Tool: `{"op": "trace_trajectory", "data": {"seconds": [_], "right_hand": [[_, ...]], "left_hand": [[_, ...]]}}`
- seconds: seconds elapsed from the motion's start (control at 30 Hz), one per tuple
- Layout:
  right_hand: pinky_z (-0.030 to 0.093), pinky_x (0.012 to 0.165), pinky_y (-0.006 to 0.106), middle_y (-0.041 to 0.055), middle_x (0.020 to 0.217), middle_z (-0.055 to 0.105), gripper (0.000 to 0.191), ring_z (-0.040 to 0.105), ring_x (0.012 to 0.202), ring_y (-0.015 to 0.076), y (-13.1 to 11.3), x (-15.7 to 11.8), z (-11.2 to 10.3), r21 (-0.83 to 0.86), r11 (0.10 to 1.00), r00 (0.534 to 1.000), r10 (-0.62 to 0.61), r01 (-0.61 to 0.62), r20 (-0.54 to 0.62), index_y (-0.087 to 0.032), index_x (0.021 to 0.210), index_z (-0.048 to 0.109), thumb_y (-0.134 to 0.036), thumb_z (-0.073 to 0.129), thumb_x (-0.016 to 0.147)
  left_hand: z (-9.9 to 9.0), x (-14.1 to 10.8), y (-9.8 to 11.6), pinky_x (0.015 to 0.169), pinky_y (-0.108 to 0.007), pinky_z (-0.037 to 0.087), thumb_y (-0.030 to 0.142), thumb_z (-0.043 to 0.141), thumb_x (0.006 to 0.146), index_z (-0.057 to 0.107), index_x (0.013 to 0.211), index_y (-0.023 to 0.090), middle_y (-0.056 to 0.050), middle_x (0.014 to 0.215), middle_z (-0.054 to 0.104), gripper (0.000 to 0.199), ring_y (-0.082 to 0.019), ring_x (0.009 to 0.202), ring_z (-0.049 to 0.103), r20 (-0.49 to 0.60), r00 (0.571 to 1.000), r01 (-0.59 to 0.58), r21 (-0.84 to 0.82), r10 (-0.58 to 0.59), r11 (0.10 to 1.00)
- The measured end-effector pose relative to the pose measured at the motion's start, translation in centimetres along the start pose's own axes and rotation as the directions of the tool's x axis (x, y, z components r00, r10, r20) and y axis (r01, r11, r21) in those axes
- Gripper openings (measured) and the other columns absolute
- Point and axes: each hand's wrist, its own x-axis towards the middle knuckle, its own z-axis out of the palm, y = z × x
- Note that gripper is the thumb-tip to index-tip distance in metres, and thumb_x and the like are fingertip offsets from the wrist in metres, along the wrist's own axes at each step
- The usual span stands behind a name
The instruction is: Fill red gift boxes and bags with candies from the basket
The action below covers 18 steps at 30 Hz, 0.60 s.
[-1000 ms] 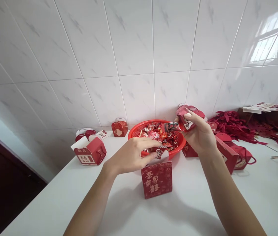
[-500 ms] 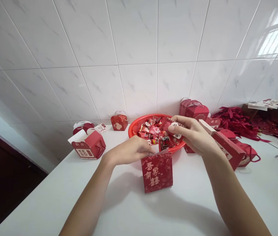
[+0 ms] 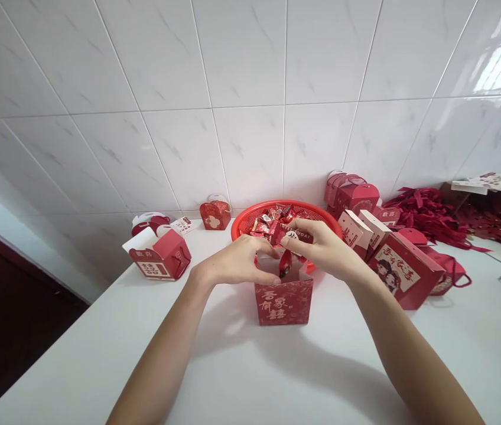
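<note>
A red box with pale characters stands upright, open at the top, on the white table. My left hand grips its left rim, thumb at the front edge and fingers at the back. Over the opening, my right hand pinches a red packet lettered "SUGAR". A small dark red wrapped sweet shows at the box's mouth, just below that packet. Behind both hands sits a red basket holding several wrapped candies.
On the left stands an open red box, and a small red box is by the wall. Several red boxes and a heap of red ribbons lie on the right of the white table.
My right hand has moved left and down with the packet, away from the basket to over the box. The box now stands more level, its opening more visible.
</note>
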Motion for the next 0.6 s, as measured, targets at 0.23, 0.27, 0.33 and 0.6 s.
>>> {"op": "trace_trajectory", "data": {"seconds": [0.23,0.27,0.33,0.6], "right_hand": [[0.039,0.060,0.025,-0.0019,0.075,0.055,0.015,0.050,0.068,0.0128,-0.58,-0.13,0.52,-0.042,0.992,0.993,-0.114,0.116,0.041,-0.020,0.077,0.058,-0.029,0.058,0.089],[0.040,0.062,0.025,-0.0016,0.076,0.056,0.014,0.050,0.069,0.0131,-0.64,-0.14,0.55,-0.048,0.991,0.991,-0.126,0.129,0.046,-0.020,0.079,0.059,-0.029,0.058,0.089],[0.041,0.065,0.026,-0.0008,0.078,0.057,0.013,0.051,0.072,0.0139,-0.78,-0.17,0.61,-0.051,0.987,0.987,-0.148,0.151,0.056,-0.019,0.082,0.061,-0.029,0.057,0.090],[0.040,0.065,0.027,-0.0009,0.074,0.060,0.013,0.053,0.070,0.0142,-0.94,-0.39,0.27,-0.176,0.975,0.991,-0.137,0.136,0.006,-0.018,0.076,0.066,-0.027,0.063,0.086]], "left_hand": [[0.08,-0.01,-0.17,0.061,-0.028,0.049,0.037,0.082,0.068,0.071,0.105,0.020,-0.005,0.110,0.073,0.042,-0.020,0.075,0.067,0.012,0.999,0.043,-0.110,-0.042,0.993],[0.09,-0.02,-0.16,0.059,-0.027,0.047,0.038,0.083,0.068,0.069,0.101,0.019,-0.005,0.107,0.073,0.040,-0.020,0.074,0.067,0.004,0.999,0.047,-0.114,-0.046,0.992],[0.11,-0.02,-0.14,0.055,-0.027,0.044,0.038,0.082,0.067,0.066,0.093,0.018,-0.005,0.099,0.073,0.036,-0.020,0.070,0.066,-0.003,0.998,0.063,-0.111,-0.064,0.992],[0.07,0.04,-0.29,0.057,-0.026,0.047,0.039,0.083,0.066,0.071,0.094,0.018,-0.003,0.099,0.072,0.037,-0.018,0.069,0.065,-0.018,0.999,0.040,-0.101,-0.042,0.994]]}}
